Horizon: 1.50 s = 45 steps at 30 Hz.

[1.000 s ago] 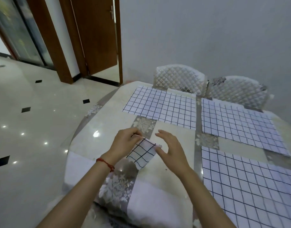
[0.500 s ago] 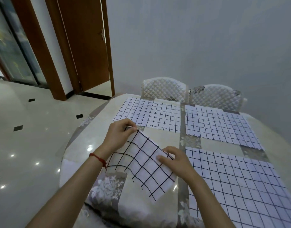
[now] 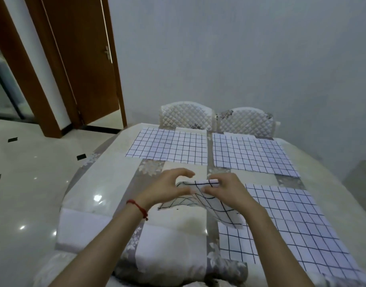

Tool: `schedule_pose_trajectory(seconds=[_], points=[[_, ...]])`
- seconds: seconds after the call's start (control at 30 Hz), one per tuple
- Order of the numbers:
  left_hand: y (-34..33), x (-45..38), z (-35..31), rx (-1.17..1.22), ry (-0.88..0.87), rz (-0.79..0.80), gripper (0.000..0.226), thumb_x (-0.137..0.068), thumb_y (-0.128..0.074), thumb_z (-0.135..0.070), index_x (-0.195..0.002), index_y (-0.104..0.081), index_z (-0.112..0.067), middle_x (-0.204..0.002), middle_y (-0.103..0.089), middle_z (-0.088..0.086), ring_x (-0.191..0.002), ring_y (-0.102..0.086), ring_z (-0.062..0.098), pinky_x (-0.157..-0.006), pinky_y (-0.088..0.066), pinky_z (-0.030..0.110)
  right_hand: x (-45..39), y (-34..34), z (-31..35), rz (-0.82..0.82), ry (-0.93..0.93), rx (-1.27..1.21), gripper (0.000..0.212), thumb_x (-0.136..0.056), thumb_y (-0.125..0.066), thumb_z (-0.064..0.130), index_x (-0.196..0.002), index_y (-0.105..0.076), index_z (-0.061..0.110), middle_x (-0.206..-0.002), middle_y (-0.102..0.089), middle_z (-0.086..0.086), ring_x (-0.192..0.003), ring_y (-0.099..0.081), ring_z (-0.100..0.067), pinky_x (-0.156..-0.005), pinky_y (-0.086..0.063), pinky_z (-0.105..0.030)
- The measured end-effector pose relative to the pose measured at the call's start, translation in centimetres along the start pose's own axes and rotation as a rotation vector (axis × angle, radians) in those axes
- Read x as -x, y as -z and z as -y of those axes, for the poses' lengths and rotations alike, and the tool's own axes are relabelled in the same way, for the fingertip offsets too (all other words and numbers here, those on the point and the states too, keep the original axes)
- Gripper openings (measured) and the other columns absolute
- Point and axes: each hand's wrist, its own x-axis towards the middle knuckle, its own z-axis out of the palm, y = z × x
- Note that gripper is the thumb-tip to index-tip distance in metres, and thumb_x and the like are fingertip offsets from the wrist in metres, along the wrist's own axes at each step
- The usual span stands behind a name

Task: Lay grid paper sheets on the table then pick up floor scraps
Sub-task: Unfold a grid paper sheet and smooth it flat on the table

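While both hands meet above the near-left part of the table (image 3: 107,179), a folded grid paper sheet (image 3: 215,204) hangs between them, not yet laid flat. The left hand (image 3: 167,189) curls its thumb and fingers around the sheet's left end, and the right hand (image 3: 225,191) pinches the top fold, with a fingertip (image 3: 206,190) on the paper. From these fingers the sheet droops toward the person and slightly rightward, its loose lower corner sagging over the edge of a flat sheet already lying on the table. Its long axis looks to run roughly left to right between the two hands, though the folds make this hard to tell. Both hands are equally close to it.

Directly below the fingers lies a bare patch of patchwork tablecloth, likely the spot for this sheet. Just right of the right hand is the near-right grid sheet (image 3: 292,224). Beyond the fingertips lie two more: a far-left grid sheet (image 3: 169,148) and a far-right grid sheet (image 3: 252,154).

Past those stand two quilted chair backs (image 3: 217,119) against a pale wall. Far left of the left hand are a glossy tiled floor (image 3: 22,183) and a brown wooden door (image 3: 84,59).
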Motion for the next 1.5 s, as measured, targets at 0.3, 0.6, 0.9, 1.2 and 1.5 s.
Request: schedule_pose_trajectory(seconds=[0.3, 0.6, 0.9, 1.2, 1.5], points=[[-2.5, -1.6, -1.6, 0.386, 0.009, -0.195, 0.029, -0.081, -0.067, -0.016, -0.056, -0.062, -0.030, -0.060, -0.057, -0.002, -0.063, -0.051, 0.012, -0.065, -0.040, 0.028, 2.2, 3.2, -1.5, -0.094, -0.070, -0.111, 0.034, -0.078, -0.068, 0.022, -0.047, -0.061, 0.034, -0.052, -0.059, 0.015, -0.054, -0.053, 0.005, -0.052, -0.037, -0.011], [-1.8, -2.9, -1.3, 0.515, 0.132, -0.430, 0.015, -0.084, -0.063, -0.017, -0.069, -0.063, -0.017, -0.073, -0.060, 0.005, -0.074, -0.053, 0.017, -0.073, -0.041, 0.033, 3.3, 4.9, -3.9, -0.138, -0.198, -0.362, 0.035, -0.083, -0.061, 0.016, -0.049, -0.053, 0.016, -0.053, -0.046, 0.007, -0.052, -0.043, -0.005, -0.059, -0.035, -0.021], [-4.0, -2.3, -5.3, 0.482, 0.081, -0.427, 0.006, -0.083, -0.064, -0.026, -0.083, -0.062, -0.021, -0.083, -0.064, -0.006, -0.085, -0.060, 0.013, -0.071, -0.045, 0.019, 0.5, 3.0, -1.6, -0.359, -0.211, -0.476, 0.043, -0.074, -0.072, 0.015, -0.047, -0.038, 0.017, -0.044, -0.030, 0.008, -0.042, -0.028, -0.007, -0.044, -0.023, -0.017], [-4.2, -3.1, -6.5, 0.874, 0.320, -0.130, 0.030, -0.085, -0.063, -0.028, -0.084, -0.069, 0.001, -0.080, -0.069, 0.011, -0.070, -0.068, 0.021, -0.055, -0.056, 0.023, -0.4, 1.6, -0.9, -0.232, -0.175, -0.348, 0.037, -0.061, -0.077, 0.029, -0.054, -0.048, 0.007, -0.052, -0.040, -0.001, -0.053, -0.036, -0.011, -0.053, -0.030, -0.023], [-1.9, -3.7, -3.9, 0.839, 0.304, -0.221, 0.017, -0.086, -0.061, -0.013, -0.070, -0.065, -0.007, -0.076, -0.068, 0.008, -0.070, -0.064, 0.019, -0.067, -0.056, 0.026, 0.5, 4.1, -1.9, -0.312, -0.165, -0.449, 0.019, -0.080, -0.067, 0.006, -0.062, -0.061, 0.008, -0.060, -0.056, 0.003, -0.052, -0.050, -0.002, -0.050, -0.042, -0.012]])
